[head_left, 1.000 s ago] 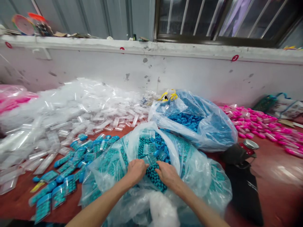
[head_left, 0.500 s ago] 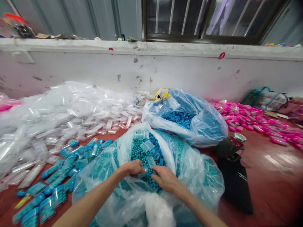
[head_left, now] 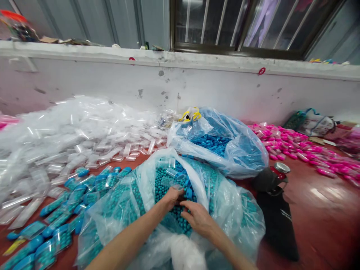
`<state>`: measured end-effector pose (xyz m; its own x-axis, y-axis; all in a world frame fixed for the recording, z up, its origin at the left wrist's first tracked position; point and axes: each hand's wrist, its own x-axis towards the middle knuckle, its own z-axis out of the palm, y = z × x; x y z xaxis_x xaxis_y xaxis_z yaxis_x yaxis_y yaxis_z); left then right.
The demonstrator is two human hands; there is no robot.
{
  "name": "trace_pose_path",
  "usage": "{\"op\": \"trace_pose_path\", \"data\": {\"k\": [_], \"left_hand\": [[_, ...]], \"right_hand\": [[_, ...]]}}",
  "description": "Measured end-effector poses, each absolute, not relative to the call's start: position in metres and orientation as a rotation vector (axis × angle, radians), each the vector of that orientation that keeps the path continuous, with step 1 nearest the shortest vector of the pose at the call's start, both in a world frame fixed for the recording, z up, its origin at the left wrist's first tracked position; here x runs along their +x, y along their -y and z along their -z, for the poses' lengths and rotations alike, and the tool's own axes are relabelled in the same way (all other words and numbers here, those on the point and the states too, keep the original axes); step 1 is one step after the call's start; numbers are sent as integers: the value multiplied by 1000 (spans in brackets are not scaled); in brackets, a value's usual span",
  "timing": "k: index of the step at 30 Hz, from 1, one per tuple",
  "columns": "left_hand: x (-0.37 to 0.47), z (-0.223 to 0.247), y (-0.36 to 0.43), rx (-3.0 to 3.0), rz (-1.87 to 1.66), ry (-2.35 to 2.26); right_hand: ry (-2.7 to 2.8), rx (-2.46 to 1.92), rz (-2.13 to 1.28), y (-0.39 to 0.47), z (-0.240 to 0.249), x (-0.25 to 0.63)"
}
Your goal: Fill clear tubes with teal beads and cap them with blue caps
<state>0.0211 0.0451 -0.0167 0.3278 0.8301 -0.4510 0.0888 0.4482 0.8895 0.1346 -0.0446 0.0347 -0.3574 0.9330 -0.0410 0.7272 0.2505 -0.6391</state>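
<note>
Head view: left hand [head_left: 172,197], right hand [head_left: 198,218] at round teal beads [head_left: 161,189].
Clear plastic bag [head_left: 228,204] gapes for reach, we judge; both grips' closure unclear.

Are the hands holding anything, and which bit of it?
I can't tell. The left hand and right hand are close together over teal beads; their fingers hide whatever might be between.

The front bag [head_left: 227,204] is crinkled glossy plastic, its beads [head_left: 161,182] smooth, the lid [head_left: 282,167] shiny metal.
</note>
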Motion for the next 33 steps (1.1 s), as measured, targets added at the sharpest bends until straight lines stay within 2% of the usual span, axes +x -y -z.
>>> {"op": "trace_pose_path", "data": {"k": [7, 13, 18, 24, 26, 30, 33], "left_hand": [[-14, 4, -26, 786, -645, -1100], [-34, -7, -13, 757, -632, -1126], [-45, -20, -3, 752, -626, -1106], [-49, -26, 5, 917, -702, -1149], [-49, -25, 7, 970, -762, -1171], [-44, -21, 8, 1016, -820, -1167], [-41, -22, 7, 1011, -837, -1103]], "right_hand": [[2390, -1639, -741, 39, -30, 135], [2365, -1889, -416, 19, -45, 123], [2708, -1728, -313, 20, -34, 117], [2527, -1815, -150, 17, -24, 120], [2439, -1855, -182, 16, -24, 121], [2214, -1900, -470, 14, -33, 118], [2132, -1712, -568, 16, -42, 113]]}}
